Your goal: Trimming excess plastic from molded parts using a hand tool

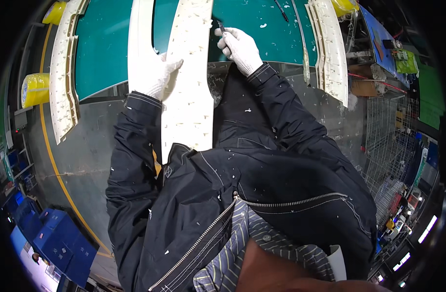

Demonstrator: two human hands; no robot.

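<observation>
Head view, looking down: a person in a black zip-front jacket and white knitted gloves works at a green-topped table [106, 46]; a long, cream-coloured panel dotted with small raised tabs [186, 104] runs from the table's far side down to the person's body, its near end against the jacket; the left hand [152, 75] grasps the panel's left edge, thumb lying on the upper face, its other fingers mostly hidden; the right hand [240, 50], fingers curled, pinches a small, slim, dark tool [221, 27] just beside the panel's right edge; whether the tool touches the panel, I cannot tell.

Beyond the left hand lies a smooth white strip [140, 34]; a similar tabbed cream piece stands along the table's left side [64, 73], another along its right [331, 53]; pale shavings and a black pen [282, 10] lie on the green top; a yellow-wrapped roll [36, 90] sits at far left; a wire-mesh cage [386, 141] stands at right.
</observation>
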